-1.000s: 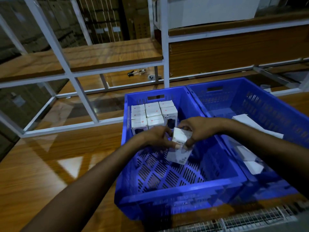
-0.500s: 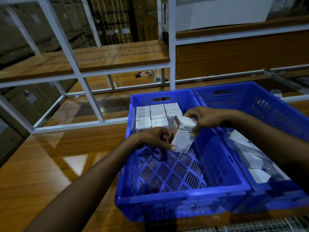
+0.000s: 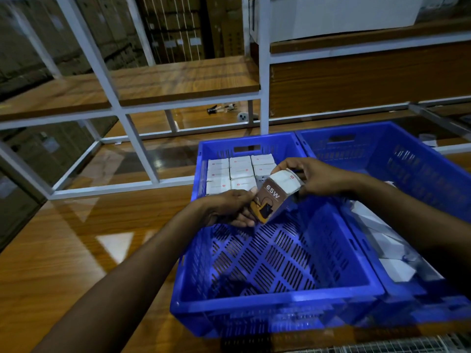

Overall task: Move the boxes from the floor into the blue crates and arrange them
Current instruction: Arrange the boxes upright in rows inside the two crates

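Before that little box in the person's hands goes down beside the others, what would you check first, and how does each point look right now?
1. Box held by both the left hand and right hand: ok.
2. Box upright like the packed boxes: not ok, tilted.
3. Free floor in the left crate in front of the rows: ok.
4. Rows tidy: ok.
5. Box undamaged: cannot tell.
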{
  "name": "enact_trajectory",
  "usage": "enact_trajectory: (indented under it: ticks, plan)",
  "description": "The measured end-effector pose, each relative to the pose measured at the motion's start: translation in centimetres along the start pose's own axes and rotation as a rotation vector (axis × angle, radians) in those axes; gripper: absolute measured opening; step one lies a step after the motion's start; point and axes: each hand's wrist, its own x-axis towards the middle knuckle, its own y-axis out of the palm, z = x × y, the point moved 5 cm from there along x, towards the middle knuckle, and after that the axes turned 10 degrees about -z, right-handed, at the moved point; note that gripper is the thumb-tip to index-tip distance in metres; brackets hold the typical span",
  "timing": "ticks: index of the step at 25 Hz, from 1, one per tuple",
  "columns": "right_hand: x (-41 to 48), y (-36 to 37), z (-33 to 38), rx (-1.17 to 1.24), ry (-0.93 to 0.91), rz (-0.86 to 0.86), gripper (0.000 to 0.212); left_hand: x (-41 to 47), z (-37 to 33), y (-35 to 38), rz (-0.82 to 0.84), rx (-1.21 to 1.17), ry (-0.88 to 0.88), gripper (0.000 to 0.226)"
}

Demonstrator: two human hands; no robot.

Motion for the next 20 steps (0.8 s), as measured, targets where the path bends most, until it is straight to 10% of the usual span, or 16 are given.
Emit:
enact_trajectory:
  ticks: [15,20]
  plan:
    - [1.4,1.7,-0.4,0.159,0.31,-0.202,0.049,2.0,0.2,-0.3,-0.074,0.006,0.138,0.062]
    - [1.1,2.2,0.1,0.154,0.287,0.039,0.087,2.1,-0.7,-0.2,-0.085,0.253,0.332,0.042]
